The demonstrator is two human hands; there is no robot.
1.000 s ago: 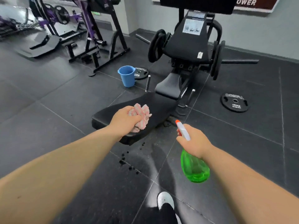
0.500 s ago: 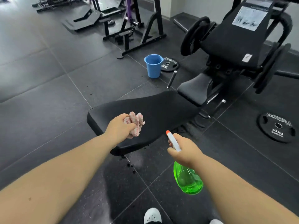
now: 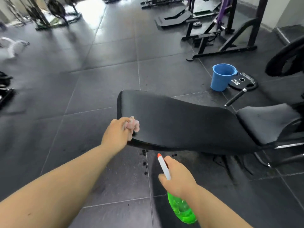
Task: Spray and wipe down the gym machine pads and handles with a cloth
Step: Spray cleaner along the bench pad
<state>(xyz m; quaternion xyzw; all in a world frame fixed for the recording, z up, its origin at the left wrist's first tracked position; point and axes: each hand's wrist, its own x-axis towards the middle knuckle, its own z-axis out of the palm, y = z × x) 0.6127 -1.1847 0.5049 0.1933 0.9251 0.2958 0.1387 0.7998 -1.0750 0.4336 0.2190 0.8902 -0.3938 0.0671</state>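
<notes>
A long black back pad point(image 3: 181, 122) of a gym machine stretches across the middle of the view, joined at the right to a smaller black seat pad point(image 3: 266, 119). My left hand point(image 3: 117, 133) grips a crumpled pink cloth point(image 3: 133, 125) against the pad's near left corner. My right hand point(image 3: 178, 177) holds a green spray bottle point(image 3: 181, 209) by its neck, below the pad's front edge. The bottle's white head with an orange nozzle point(image 3: 159, 155) points up toward the pad.
A blue bucket point(image 3: 222, 77) stands on the floor behind the pad, next to a black weight plate point(image 3: 243, 81) and a short black bar point(image 3: 236, 97). Dark wet spots point(image 3: 144, 162) mark the tiles under the pad. Purple and black racks point(image 3: 230, 30) stand farther back.
The view has swung left and come closer to the pad. My left hand has slid the cloth to the pad's left end. My right hand keeps the bottle low in front.
</notes>
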